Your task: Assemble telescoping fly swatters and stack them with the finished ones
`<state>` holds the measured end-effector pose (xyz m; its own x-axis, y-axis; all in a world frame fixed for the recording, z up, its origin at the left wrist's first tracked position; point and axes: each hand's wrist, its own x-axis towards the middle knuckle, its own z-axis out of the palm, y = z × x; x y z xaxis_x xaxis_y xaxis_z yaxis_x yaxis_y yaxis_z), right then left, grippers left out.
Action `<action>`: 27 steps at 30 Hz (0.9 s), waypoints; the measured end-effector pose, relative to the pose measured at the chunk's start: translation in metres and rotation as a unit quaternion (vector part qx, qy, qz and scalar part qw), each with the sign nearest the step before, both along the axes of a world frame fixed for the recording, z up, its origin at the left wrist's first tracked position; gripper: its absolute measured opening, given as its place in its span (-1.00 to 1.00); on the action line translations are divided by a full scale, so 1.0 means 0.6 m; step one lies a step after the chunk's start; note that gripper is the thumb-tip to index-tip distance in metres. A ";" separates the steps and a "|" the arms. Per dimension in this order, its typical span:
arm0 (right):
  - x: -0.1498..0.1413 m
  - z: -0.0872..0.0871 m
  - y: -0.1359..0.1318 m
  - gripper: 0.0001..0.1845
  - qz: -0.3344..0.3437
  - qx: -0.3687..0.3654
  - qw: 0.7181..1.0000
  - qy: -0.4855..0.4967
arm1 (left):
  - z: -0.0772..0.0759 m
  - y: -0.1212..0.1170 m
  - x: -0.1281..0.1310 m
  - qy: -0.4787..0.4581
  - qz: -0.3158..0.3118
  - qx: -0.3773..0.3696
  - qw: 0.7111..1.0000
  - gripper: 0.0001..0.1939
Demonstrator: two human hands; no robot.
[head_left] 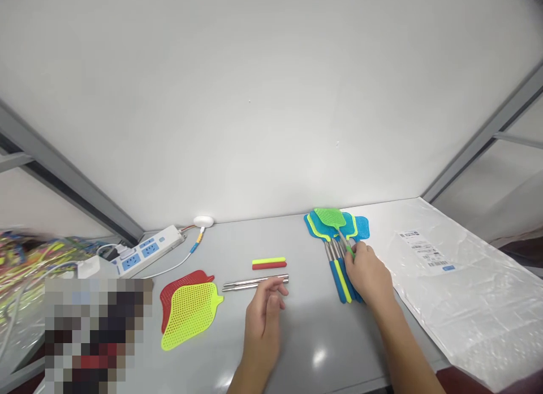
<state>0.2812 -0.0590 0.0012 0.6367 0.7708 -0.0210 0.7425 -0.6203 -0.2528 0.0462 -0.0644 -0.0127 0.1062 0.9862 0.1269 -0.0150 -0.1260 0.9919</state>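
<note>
My right hand (368, 272) is closed around the handle of a green fly swatter (330, 217). That swatter lies over several assembled blue and yellow-green fly swatters (337, 269), whose handles point toward me. My left hand (265, 315) is held over the middle of the table with loosely bent fingers and nothing in them. Just beyond its fingertips are two metal rods (241, 284), partly covered by the hand. Behind the rods sit a yellow handle (269, 261) and a red handle (270, 265), side by side. To the left, a yellow-green swatter head (190, 315) overlaps a red swatter head (172, 292).
A white power strip (159, 247) with plugs and cables stands at the back left, near a small white device (203, 221). Clear plastic bags of colourful items (38, 264) fill the far left. White plastic packaging (428, 281) with a label covers the right side.
</note>
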 end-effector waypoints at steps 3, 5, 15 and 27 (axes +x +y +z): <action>-0.003 -0.004 0.003 -0.77 0.005 -0.002 1.000 0.002 | 0.001 -0.001 0.002 -0.003 -0.017 0.002 1.000 -0.54; -0.004 -0.006 0.001 -0.79 0.008 -0.002 1.000 0.004 | 0.000 -0.002 0.004 -0.003 -0.012 0.008 1.000 -0.56; 0.009 -0.012 -0.001 -0.77 0.002 -0.031 0.999 0.019 | -0.004 -0.001 0.006 0.024 -0.001 0.020 0.999 -0.60; 0.011 -0.014 -0.003 -0.78 0.010 -0.053 0.998 0.016 | -0.009 0.002 0.000 0.037 -0.008 0.026 0.999 -0.64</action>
<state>0.2876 -0.0607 -0.0073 0.6193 0.7755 -0.1228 0.7472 -0.6302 -0.2111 0.0464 -0.0630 -0.0182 0.1325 0.9765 0.1699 0.0557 -0.1785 0.9824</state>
